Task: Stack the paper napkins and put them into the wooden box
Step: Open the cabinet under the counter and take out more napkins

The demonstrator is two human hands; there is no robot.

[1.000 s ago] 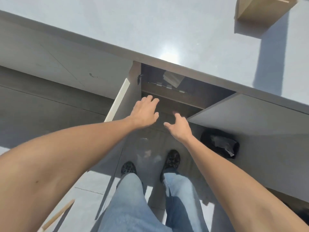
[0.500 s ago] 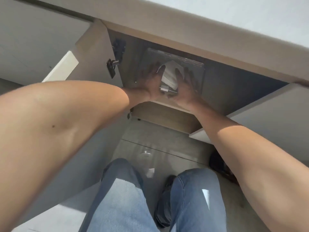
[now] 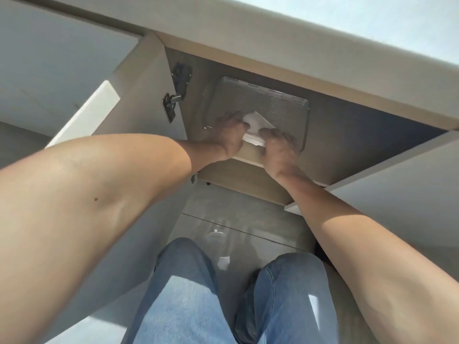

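**Both hands on the napkins inside the open cabinet**

The paper napkins (image 3: pixel 255 129) lie on the shelf (image 3: pixel 250 157) of an open cabinet under the bench (image 3: pixel 273 43), resting against the front of a grey ribbed plastic tray (image 3: pixel 263 101). They form a white folded wad whose long axis runs from upper left to lower right, with one pointed corner aimed up toward the tray and the flat layered edge facing the shelf's front lip.

The left hand (image 3: pixel 229 135) closes on the napkins' left side, fingers curled over the top edge, so its grip is pinched on the paper. The right hand (image 3: pixel 279 148) presses on the lower right corner with fingers bent and knuckles up; its grip is closed around that end of the wad, though the fingertips are hidden beneath the hand.

The cabinet door (image 3: pixel 139 95) stands swung open on the left, its metal hinge (image 3: pixel 173 101) just beside the tray. Below, blue jeans (image 3: pixel 188 294) cover both bent knees above the grey floor (image 3: pixel 236 214), where a small white scrap (image 3: pixel 223 263) lies between the legs.
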